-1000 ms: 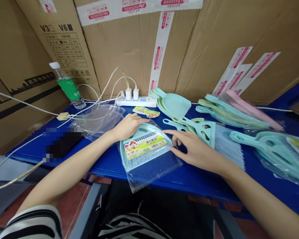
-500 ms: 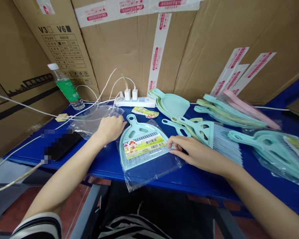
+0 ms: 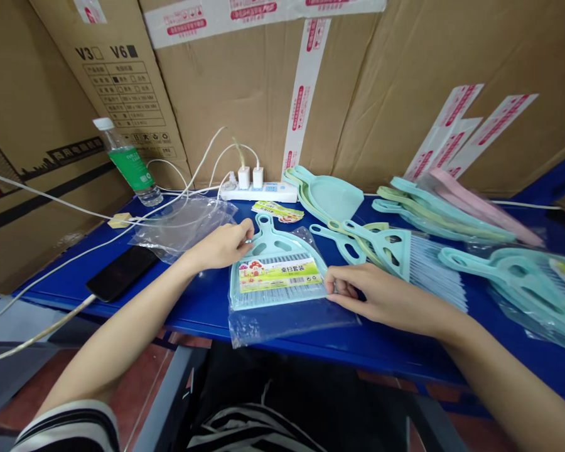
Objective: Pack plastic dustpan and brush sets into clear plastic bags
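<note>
In front of me a light-teal dustpan (image 3: 290,243) with a brush and a mushroom-printed label card (image 3: 282,274) lies inside a clear plastic bag (image 3: 282,326). Its handle points away from me. My left hand (image 3: 226,243) is closed at the upper left side, fingertips pinching the bag beside the handle's base. At the lower right edge of the dustpan, my right hand (image 3: 358,285) is closed in a pinch on the bag's side. The bag's loose end spreads flat toward the table's front edge.
Loose brushes (image 3: 381,245), stacked dustpans (image 3: 334,198) and more dustpans (image 3: 442,210) lie to the right, beside bagged sets (image 3: 527,282). Left are empty bags (image 3: 179,226), a phone (image 3: 122,273), cables and a bottle (image 3: 134,168). A power strip (image 3: 263,192) and cardboard boxes (image 3: 245,94) stand behind.
My left hand has come right and slightly nearer, onto the bag beside the dustpan handle. The bagged dustpan has turned a little, so its front edge and label lie more level.
</note>
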Available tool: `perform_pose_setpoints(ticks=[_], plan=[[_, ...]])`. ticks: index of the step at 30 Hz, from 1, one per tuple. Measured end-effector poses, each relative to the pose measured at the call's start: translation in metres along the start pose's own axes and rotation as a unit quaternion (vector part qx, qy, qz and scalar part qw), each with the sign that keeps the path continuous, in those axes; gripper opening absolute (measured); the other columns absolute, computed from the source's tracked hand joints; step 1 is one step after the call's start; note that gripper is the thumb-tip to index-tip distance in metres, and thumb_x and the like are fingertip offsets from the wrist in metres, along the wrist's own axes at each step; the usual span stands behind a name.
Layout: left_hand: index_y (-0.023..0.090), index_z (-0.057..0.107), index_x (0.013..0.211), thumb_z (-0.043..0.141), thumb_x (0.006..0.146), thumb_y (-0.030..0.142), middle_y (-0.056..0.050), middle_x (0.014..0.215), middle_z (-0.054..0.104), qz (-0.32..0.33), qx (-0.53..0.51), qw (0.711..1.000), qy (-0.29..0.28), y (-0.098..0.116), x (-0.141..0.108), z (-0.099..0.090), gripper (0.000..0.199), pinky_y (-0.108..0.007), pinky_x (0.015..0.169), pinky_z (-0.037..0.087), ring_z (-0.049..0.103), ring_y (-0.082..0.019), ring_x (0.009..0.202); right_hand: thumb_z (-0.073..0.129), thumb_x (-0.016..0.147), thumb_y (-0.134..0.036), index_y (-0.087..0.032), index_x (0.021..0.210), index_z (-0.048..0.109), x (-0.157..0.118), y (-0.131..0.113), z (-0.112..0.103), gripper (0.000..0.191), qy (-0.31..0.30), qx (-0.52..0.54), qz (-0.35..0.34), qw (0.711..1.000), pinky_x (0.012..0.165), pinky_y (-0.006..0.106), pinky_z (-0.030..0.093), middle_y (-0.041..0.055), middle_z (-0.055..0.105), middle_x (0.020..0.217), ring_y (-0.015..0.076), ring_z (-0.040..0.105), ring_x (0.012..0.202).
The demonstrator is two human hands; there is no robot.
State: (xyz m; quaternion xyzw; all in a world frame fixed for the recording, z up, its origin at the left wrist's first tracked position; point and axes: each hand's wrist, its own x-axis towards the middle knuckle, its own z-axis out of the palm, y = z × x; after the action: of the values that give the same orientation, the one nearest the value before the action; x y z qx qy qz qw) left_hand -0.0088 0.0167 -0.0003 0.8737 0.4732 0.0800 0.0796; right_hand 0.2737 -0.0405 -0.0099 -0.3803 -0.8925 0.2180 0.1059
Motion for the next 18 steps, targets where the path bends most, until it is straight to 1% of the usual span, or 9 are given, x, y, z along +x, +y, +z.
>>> perform_pose_setpoints(ticks=[3,6,8,9,11,14,15,16,18], plan=[[0.019,0.049,0.090,0.047,0.088,0.021,0.001,0.068,0.057,-0.026,0.033,0.998,0.046,0.004,0.012,0.009,0.004,-0.027,0.058,0.035,0.053,-0.014,0.059,0.043,0.090,-0.029,-0.024,0.074,0.049,0.001,0.000,0.001,0.018,0.005,-0.005,0.004,1.000,0.056,0.028,0.037,-0.0054,0.047,0.053,0.0145,0.047,0.051],[0.018,0.053,0.088,0.050,0.089,0.021,-0.003,0.080,0.061,-0.050,0.063,0.992,0.099,0.006,0.024,0.014,0.005,-0.028,0.061,0.038,0.059,-0.017,0.070,0.043,0.089,-0.026,-0.025,0.073,0.046,0.003,0.002,0.005,0.016,0.032,-0.024,0.006,0.999,0.054,0.028,0.035,-0.0065,0.045,0.051,0.0142,0.047,0.049],[0.018,0.056,0.089,0.051,0.089,0.023,-0.006,0.090,0.062,-0.035,0.073,0.989,0.125,0.007,0.027,0.012,0.007,-0.028,0.063,0.040,0.061,-0.018,0.076,0.043,0.088,-0.023,-0.025,0.073,0.045,0.004,0.003,0.007,0.015,0.049,-0.036,0.002,0.998,0.053,0.027,0.034,-0.0072,0.043,0.050,0.0136,0.046,0.047],[0.017,0.057,0.090,0.051,0.089,0.024,-0.006,0.093,0.062,-0.011,0.066,0.989,0.132,0.007,0.026,0.010,0.009,-0.029,0.064,0.042,0.061,-0.018,0.077,0.043,0.087,-0.022,-0.025,0.073,0.045,0.005,0.003,0.008,0.014,0.054,-0.041,-0.001,0.998,0.052,0.026,0.033,-0.0073,0.042,0.050,0.0133,0.045,0.046],[0.018,0.059,0.090,0.051,0.091,0.027,-0.004,0.090,0.062,0.069,0.021,0.992,0.107,0.011,0.019,0.005,0.013,-0.028,0.067,0.044,0.060,-0.016,0.075,0.043,0.087,-0.021,-0.024,0.074,0.046,0.005,0.004,0.009,0.014,0.058,-0.053,-0.007,0.997,0.051,0.026,0.032,-0.0073,0.042,0.050,0.0128,0.044,0.045],[0.019,0.061,0.089,0.054,0.092,0.036,-0.001,0.082,0.062,0.191,-0.063,0.979,-0.012,0.020,0.003,0.001,0.019,-0.025,0.065,0.044,0.058,-0.013,0.068,0.044,0.087,-0.020,-0.024,0.073,0.046,0.005,0.003,0.008,0.015,0.062,-0.076,-0.017,0.995,0.051,0.026,0.031,-0.0058,0.045,0.053,0.0125,0.043,0.046],[0.018,0.061,0.093,0.057,0.090,0.037,-0.001,0.082,0.063,0.215,-0.071,0.973,-0.045,0.024,-0.001,0.001,0.019,-0.025,0.064,0.043,0.058,-0.013,0.068,0.044,0.087,-0.020,-0.024,0.073,0.047,0.005,0.003,0.008,0.015,0.067,-0.083,-0.022,0.994,0.051,0.026,0.032,-0.0045,0.047,0.055,0.0129,0.044,0.047],[0.018,0.062,0.095,0.060,0.088,0.035,-0.001,0.081,0.063,0.230,-0.066,0.969,-0.061,0.027,-0.004,0.002,0.018,-0.024,0.063,0.043,0.058,-0.013,0.068,0.044,0.087,-0.020,-0.024,0.073,0.048,0.005,0.003,0.008,0.016,0.072,-0.089,-0.028,0.993,0.052,0.026,0.033,-0.0028,0.050,0.058,0.0137,0.047,0.050],[0.018,0.062,0.097,0.060,0.087,0.025,-0.001,0.081,0.062,0.238,-0.048,0.968,-0.069,0.030,-0.008,0.005,0.013,-0.024,0.062,0.041,0.057,-0.013,0.067,0.044,0.089,-0.021,-0.023,0.073,0.051,0.005,0.003,0.007,0.018,0.088,-0.090,-0.049,0.991,0.055,0.028,0.038,0.0010,0.055,0.065,0.0164,0.053,0.059]])
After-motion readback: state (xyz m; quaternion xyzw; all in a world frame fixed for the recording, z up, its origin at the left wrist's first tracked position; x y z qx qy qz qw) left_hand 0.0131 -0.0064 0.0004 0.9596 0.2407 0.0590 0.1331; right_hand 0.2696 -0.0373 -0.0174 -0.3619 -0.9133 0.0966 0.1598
